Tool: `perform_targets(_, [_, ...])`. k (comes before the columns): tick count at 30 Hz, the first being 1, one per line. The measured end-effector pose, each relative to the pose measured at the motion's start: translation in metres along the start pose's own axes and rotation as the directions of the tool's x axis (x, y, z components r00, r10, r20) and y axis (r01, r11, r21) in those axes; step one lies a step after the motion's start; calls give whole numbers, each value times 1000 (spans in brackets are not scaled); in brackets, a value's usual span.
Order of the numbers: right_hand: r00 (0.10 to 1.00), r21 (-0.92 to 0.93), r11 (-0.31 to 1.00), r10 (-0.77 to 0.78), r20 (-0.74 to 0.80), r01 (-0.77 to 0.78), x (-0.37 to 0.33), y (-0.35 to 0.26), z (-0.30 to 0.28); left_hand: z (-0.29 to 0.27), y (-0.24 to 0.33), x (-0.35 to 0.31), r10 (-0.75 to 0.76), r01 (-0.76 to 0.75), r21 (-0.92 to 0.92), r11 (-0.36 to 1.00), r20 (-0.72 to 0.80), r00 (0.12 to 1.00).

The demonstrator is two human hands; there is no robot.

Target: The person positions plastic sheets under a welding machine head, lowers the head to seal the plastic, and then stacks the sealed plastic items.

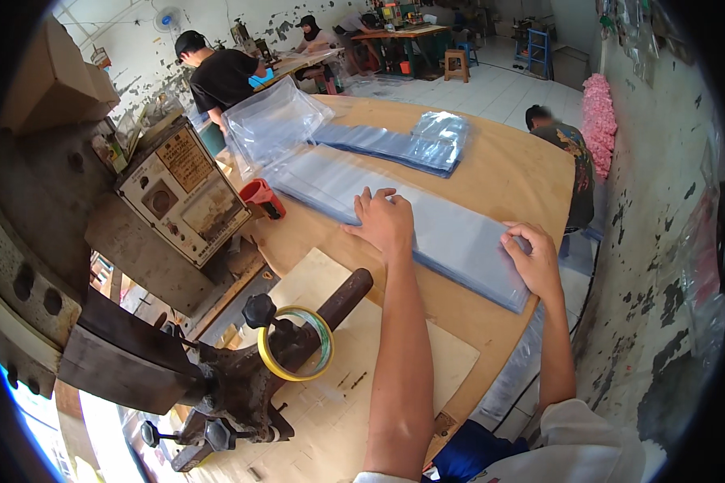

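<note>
A long stack of clear bluish plastic sheets (459, 241) lies slantwise across the brown table. My left hand (384, 221) rests on the middle of this stack, fingers apart and pressing its surface. At the stack's right end, my right hand (533, 258) has its fingers curled and thumb close to the forefinger, closed at the edge of the top sheet. Beyond lies a second, shorter stack of clear plastic (379, 145), with a shiny folded piece (441, 127) on its right end. Large loose clear plastic sheeting (270, 121) is heaped at the far left.
Left of me stands a heavy machine with a control box (185, 193) and a dark metal arm (342, 298), a yellow tape roll (330, 346) hanging on it. A red cup (262, 197) is near the box. One person (564, 153) sits right of the table; others work behind.
</note>
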State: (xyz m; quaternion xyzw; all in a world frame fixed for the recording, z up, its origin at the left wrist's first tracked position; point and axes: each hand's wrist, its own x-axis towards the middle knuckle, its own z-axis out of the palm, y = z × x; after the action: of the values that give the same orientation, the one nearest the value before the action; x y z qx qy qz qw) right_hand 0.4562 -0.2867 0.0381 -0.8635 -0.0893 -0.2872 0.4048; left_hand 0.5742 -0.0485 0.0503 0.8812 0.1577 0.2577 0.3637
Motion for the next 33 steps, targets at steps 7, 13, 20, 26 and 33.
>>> perform_targets(7, [1000,56,998,0,-1,0,1,4,-1,-2,-2,2,7,-7,13,1000,23,1000])
perform_targets(13, [999,67,997,45,1,-45,6,11,-3,-25,35,-20,99,-99,48,994,-5,995])
perform_targets(20, [1000,86,996,29,-3,-29,6,9,2,-99,141,-71,730,-347,-681,644,413,544])
perform_targets(26, [994,-23,994,105,-10,-105,10,97,19,-214,170,-164,989,-178,-981,84,61,132])
perform_targets(33, [1000,83,996,23,-11,-22,5,12,0,-334,122,-267,444,232,-389,-891,-646,622])
